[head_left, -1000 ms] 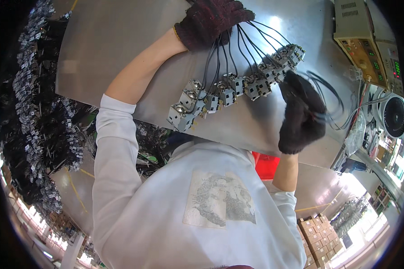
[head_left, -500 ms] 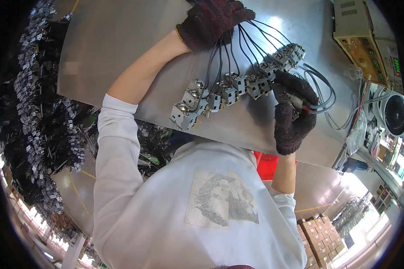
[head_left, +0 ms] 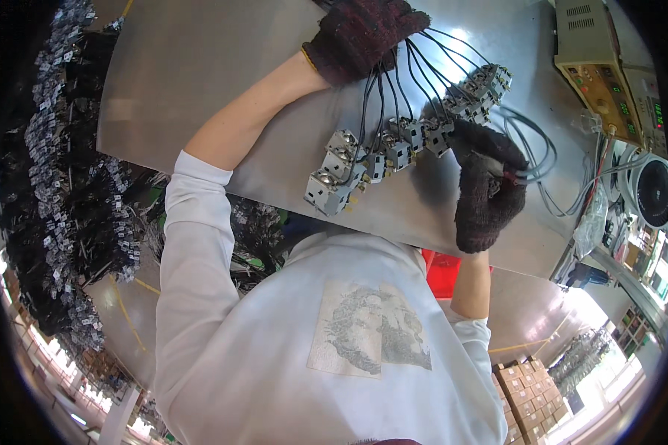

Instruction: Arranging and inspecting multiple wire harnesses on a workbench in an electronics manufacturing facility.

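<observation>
My left hand, in a dark knitted glove, is closed around a bunch of black cables above the far part of the metal table. Small metal-cased connectors hang from these cables in an uneven row across the table. My right hand, gloved too, curls at the right end of the row, its fingers against one or more connectors. Gripped in it is a test lead with a pale end, joined to looped grey cables. The tip of the lead is hidden by the glove.
Bench instruments with lit displays stand at the far right edge, beside a round black speaker-like part. Heaps of black cables with metal ends lie at the left. A red bin sits under the metal table's near edge.
My left hand has shifted slightly right, and the row of connectors has moved right with it, past my right hand. The right hand stays nearly in place, still holding the lead.
</observation>
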The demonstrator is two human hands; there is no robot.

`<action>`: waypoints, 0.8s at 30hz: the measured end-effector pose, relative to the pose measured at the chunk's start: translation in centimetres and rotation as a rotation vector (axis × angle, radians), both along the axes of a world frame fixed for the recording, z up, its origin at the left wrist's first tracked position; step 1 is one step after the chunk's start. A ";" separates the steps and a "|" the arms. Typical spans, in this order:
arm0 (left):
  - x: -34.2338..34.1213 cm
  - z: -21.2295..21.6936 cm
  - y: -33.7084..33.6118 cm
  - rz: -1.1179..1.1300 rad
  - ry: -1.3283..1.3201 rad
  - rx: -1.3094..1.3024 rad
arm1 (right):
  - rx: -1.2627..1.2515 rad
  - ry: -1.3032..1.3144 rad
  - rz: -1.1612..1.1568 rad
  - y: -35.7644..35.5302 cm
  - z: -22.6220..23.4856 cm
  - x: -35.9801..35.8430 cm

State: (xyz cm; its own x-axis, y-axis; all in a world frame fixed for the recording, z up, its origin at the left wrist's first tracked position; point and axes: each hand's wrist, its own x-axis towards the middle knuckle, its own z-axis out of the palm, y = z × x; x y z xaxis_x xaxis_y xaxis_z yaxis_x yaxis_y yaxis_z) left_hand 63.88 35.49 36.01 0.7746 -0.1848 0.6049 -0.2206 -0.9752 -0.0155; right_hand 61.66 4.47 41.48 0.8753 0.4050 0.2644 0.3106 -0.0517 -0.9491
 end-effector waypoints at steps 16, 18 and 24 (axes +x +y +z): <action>0.2 -0.6 0.1 0.022 -0.008 0.022 | 0.018 0.058 -0.111 3.4 0.1 -2.7; 0.2 -0.6 0.0 0.016 -0.044 0.015 | 0.133 0.031 -0.107 3.9 -0.4 -2.9; -0.1 0.1 -0.1 0.038 0.036 -0.006 | 0.009 0.005 -0.070 2.8 -0.3 -2.2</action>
